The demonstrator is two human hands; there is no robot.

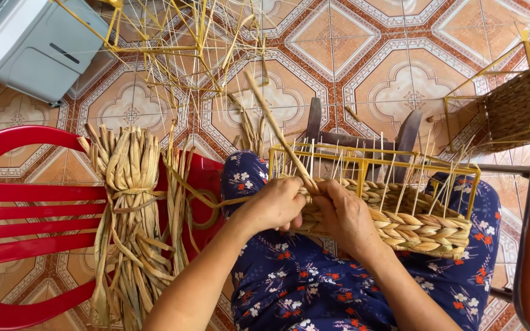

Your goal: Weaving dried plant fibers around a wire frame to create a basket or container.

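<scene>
1. Both hands are at the near-left corner of the basket (pixel 424 230), a yellow wire frame resting on the lap, its lower wall already filled with braided straw.
2. The left hand (pixel 272 205) is closed around a flat strand (pixel 277 132) that rises from the basket's corner up over the tiled floor (pixel 332 43). The grip looks firm, with the knuckles curled over.
3. The right hand (pixel 340 211) touches the left, its fingers pressed onto the basket's top braid. I can't tell whether it pinches the strand or only pins the braid down.
4. Thin upright stakes (pixel 394 175) stand along the basket's frame, and the strand has to pass between them.
5. To do this well, I'd say: keep the strand taut and flat without twisting it, bed it tightly against the row below, and hold the last turn with the right thumb while the left pulls.
6. Left of the basket, a tied bundle (pixel 129 208) of dried straw lies across a red chair (pixel 13 214), within easy reach.
7. Beyond the basket, a bare frame (pixel 173 37) stands on the floor, and right of it is another partly woven one.
</scene>
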